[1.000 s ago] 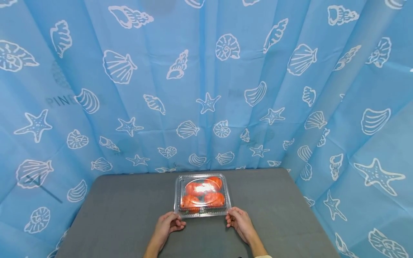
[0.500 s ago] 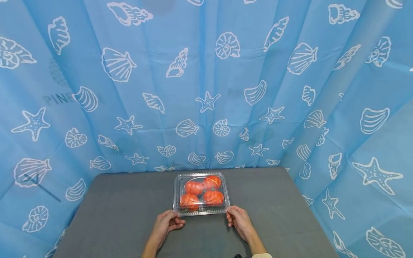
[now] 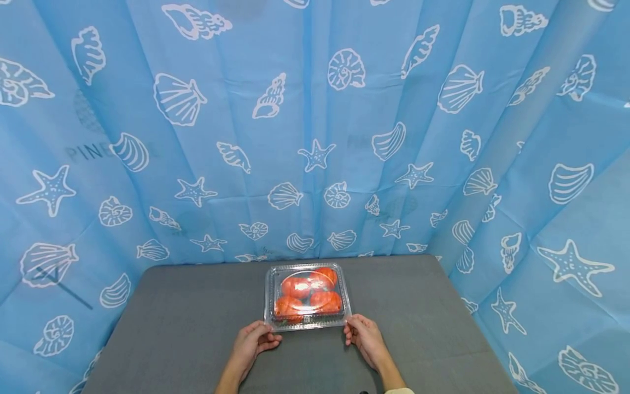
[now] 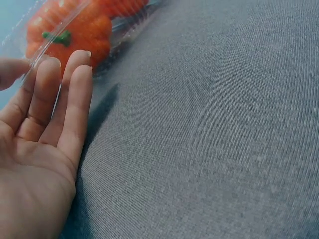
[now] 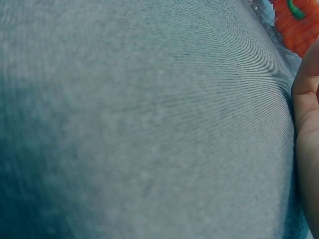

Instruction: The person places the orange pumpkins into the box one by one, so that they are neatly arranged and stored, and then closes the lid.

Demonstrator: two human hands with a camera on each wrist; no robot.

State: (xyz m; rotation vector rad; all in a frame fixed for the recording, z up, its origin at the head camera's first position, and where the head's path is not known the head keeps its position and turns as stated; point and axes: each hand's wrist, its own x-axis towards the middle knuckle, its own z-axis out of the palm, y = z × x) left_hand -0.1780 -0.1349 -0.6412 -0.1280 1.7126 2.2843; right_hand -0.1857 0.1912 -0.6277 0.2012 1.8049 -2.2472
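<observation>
A clear plastic clamshell container (image 3: 310,326) lies on the table in the head view, its lid down over several orange-red bell peppers (image 3: 326,302). At its front left corner my left hand (image 3: 250,345) pinches the rim. The left wrist view shows that thumb and index finger on the thin plastic edge, the other fingers of the hand (image 4: 45,144) extended below, near an orange pepper (image 4: 92,32) with a green stem. My right hand (image 3: 366,340) pinches the front right corner. In the right wrist view only part of the hand (image 5: 309,104) shows, its fingertips out of frame.
A grey cloth-covered table (image 3: 197,306) extends to both sides of the container. Behind it and along the sides hangs a blue curtain (image 3: 315,208) with white seashell and starfish prints. A small dark object (image 3: 363,392) shows at the bottom edge beside the right sleeve.
Both hands keep their pinch on the container's front corners, and it stays in place. The glare on the lid faded and then came back. The head view has shifted slightly.
</observation>
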